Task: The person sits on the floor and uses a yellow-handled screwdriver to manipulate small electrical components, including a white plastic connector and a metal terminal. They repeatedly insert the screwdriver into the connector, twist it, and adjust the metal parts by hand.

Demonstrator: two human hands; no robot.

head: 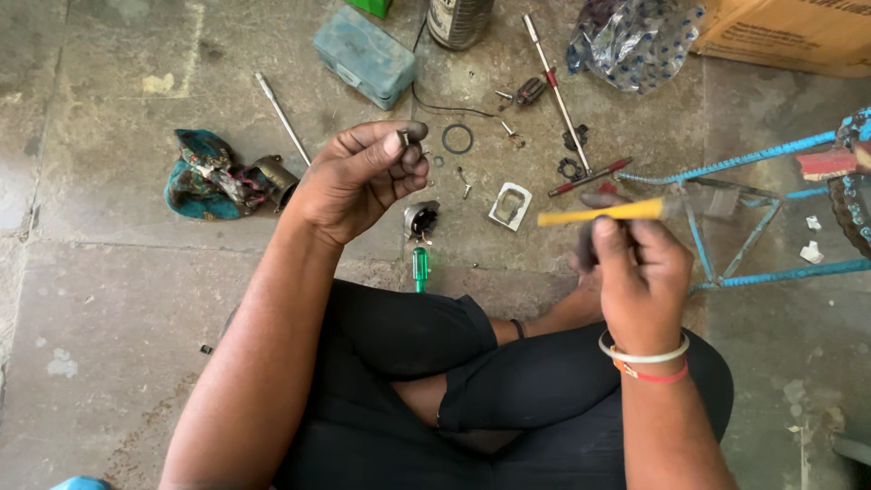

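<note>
Details of the small dark metal part hard to make out: pinched at the fingertips of the left hand, raised above the stone floor, mostly covered by thumb and forefinger, shape and facing not clear. Right hand closed round a yellow-handled tool, long axis running left to right, yellow end pointing left, working end blurred where it meets the blue metal frame at the right. Green screwdriver near the knee, lower part hidden behind the black-clad leg. At the far edge, cut off by the frame: a cardboard box at far right, a crumpled clear plastic bag just left of it, a round dark container further left. Teal rectangular case lying flat, far left of centre. White square plate, black ring and T-handled wrench scattered between the hands. Crumpled teal cloth at left.
</note>
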